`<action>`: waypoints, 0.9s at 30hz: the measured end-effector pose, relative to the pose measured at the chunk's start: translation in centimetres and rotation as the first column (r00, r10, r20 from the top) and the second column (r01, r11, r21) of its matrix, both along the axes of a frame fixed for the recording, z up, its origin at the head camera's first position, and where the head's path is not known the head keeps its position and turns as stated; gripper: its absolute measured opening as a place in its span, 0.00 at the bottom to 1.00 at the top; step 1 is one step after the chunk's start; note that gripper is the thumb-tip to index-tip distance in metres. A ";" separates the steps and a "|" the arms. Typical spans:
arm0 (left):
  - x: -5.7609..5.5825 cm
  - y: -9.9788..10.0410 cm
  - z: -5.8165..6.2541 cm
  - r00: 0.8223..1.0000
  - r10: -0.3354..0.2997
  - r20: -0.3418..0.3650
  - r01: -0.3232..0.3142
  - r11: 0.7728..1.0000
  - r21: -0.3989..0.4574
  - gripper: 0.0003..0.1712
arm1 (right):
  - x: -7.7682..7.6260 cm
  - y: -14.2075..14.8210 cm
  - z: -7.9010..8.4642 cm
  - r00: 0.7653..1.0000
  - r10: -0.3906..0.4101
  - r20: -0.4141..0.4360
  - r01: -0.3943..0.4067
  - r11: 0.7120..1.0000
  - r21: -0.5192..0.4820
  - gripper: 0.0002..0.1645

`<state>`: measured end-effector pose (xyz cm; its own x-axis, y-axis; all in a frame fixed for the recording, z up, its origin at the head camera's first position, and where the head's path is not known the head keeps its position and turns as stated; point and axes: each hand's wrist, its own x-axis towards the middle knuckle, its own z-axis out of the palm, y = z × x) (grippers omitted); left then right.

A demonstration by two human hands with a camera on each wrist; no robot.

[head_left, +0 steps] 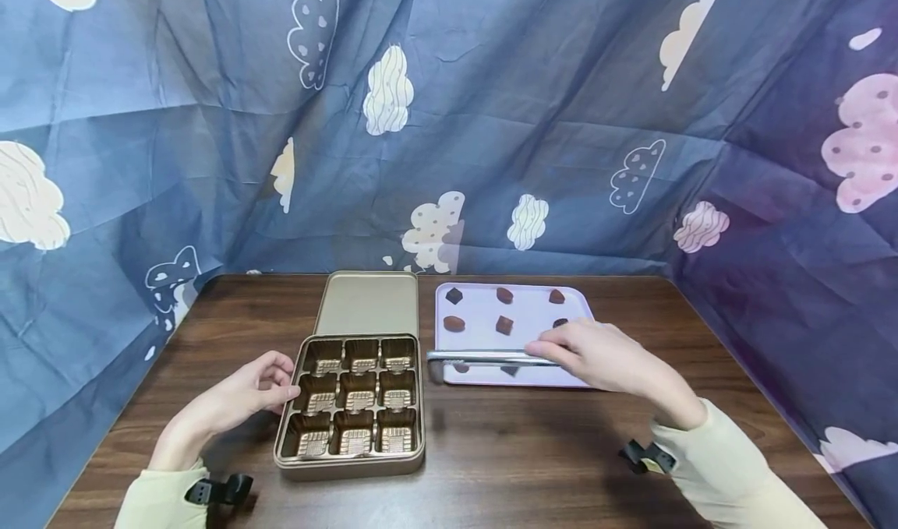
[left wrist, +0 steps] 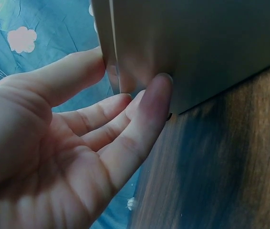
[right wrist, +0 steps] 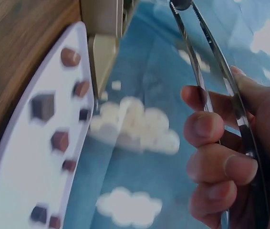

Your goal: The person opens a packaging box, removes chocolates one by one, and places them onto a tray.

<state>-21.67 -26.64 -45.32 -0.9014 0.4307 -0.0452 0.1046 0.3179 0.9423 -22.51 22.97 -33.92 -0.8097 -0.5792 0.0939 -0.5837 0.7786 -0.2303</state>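
My right hand [head_left: 596, 357] grips metal tongs [head_left: 491, 357], pointing left past the tray's front edge. Between the tong tips is a small dark piece [right wrist: 181, 4], blurred and partly cut off in the right wrist view. My left hand [head_left: 242, 393] rests against the left side of a gold tin [head_left: 351, 467]. In the left wrist view, the thumb touches its rim and the fingertips [left wrist: 156, 93] touch its side wall. Inside the tin is a bronze insert [head_left: 358, 377] with several square compartments. Chocolates [head_left: 504, 325] in different shapes lie spaced apart on a pale lilac tray [head_left: 484, 303].
Behind the tin lies its gold lid [head_left: 372, 303]. All of this stands on a dark wooden table [head_left: 505, 459]. A blue cloth [head_left: 491, 139] with cloud prints hangs behind and at the sides.
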 end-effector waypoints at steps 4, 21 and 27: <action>0.0 0.1 -0.1 1.000 -0.011 0.003 0.011 1.000 0.013 0.21 | 0.6 4.0 -1.1 0.996 -0.085 -0.018 0.083 0.991 -0.106 0.18; 0.0 0.0 -0.2 1.000 0.011 0.024 -0.011 1.000 0.000 0.21 | 1.4 15.0 -6.2 0.894 -0.446 0.031 0.447 0.895 -0.006 0.21; 0.0 0.1 -0.1 1.000 0.006 0.013 -0.006 1.000 -0.002 0.21 | 1.4 16.7 -7.4 0.892 -0.451 -0.019 0.451 0.892 0.029 0.20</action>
<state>-21.69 -26.58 -45.43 -0.9034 0.4248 -0.0581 0.0901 0.3204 0.9430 -21.08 39.70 -41.31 -0.9836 -0.1548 0.0923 -0.1705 0.9655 -0.1971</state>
